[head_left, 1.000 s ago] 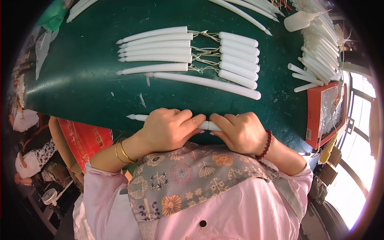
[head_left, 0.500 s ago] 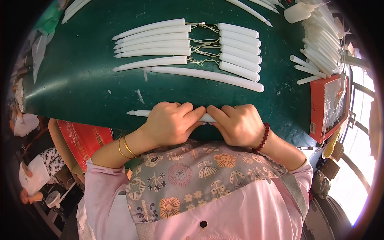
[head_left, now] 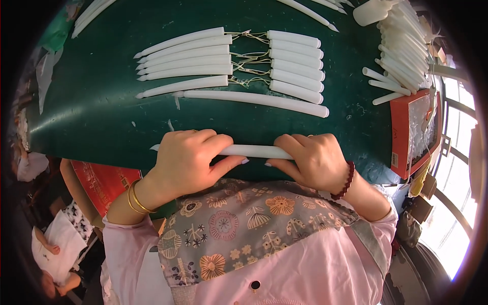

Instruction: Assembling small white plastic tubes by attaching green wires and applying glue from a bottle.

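Observation:
Near the front edge of the table I hold a white electric taper candle [head_left: 256,151] level in both hands. My left hand [head_left: 188,155] is closed round its flame-tip half, the tip poking out at the left. My right hand [head_left: 317,157] grips the other end, which its fingers hide. Between the hands a length of smooth white tube shows. Beyond them lies a whole taper candle [head_left: 254,100]. Farther back are several candles in two parts, the long tipped pieces [head_left: 185,59] at left joined by thin wires [head_left: 248,56] to short tubes [head_left: 296,65] at right.
A heap of white tubes [head_left: 404,51] lies at the right of the green table [head_left: 351,137], by a red box [head_left: 404,134] with clear plastic. A white squeeze bottle [head_left: 371,12] is at the far right. Left stands a red-flapped carton [head_left: 104,185]; a person [head_left: 58,244] is beyond.
My hands have moved apart along the candle, the left one sliding leftward toward the tip. More of the tube between them now shows.

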The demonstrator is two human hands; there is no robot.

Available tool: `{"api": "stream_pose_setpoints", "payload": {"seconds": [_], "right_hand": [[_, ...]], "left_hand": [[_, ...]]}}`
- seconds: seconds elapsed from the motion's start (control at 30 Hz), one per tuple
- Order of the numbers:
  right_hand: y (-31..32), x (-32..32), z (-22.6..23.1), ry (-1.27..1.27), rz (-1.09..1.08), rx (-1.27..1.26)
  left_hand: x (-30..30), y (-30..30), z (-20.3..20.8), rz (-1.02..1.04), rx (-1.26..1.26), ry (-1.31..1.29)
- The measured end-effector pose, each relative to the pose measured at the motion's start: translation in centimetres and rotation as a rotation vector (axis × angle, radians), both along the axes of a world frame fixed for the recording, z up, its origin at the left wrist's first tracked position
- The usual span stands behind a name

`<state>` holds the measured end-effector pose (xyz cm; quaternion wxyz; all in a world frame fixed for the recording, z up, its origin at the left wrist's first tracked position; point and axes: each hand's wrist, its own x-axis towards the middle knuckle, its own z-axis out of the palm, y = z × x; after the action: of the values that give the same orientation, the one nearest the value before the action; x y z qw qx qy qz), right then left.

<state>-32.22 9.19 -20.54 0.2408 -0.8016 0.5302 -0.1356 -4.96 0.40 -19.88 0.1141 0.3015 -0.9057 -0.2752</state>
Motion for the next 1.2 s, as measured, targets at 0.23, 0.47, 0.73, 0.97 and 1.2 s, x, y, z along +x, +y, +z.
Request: {"api": "stream_pose_setpoints", "payload": {"seconds": [0.23,0.47,0.73,0.97,1.2], "right_hand": [[-1.7,-1.3,-0.6,-0.046,0.134,0.031],[-2.4,-1.6,-0.3,-0.028,-0.032,-0.196],[-2.9,-2.9,-0.7,0.065,-0.156,-0.368],[0.1,-0.9,0.4,-0.067,0.046,-0.038],[-3.7,-1.5,-1.6,-0.002,-0.151,-0.400]], "left_hand": [[-1.6,0.1,-0.8,0.013,-0.028,0.042],[-2.3,-3.0,-1.8,-0.092,-0.226,0.157],[-2.7,-4.4,-3.7,-0.077,-0.267,0.198],[1.5,-2.1,-0.4,-0.265,0.137,-0.083],[-0.3,-5.2,-1.9,0.157,-0.327,0.147]]}}
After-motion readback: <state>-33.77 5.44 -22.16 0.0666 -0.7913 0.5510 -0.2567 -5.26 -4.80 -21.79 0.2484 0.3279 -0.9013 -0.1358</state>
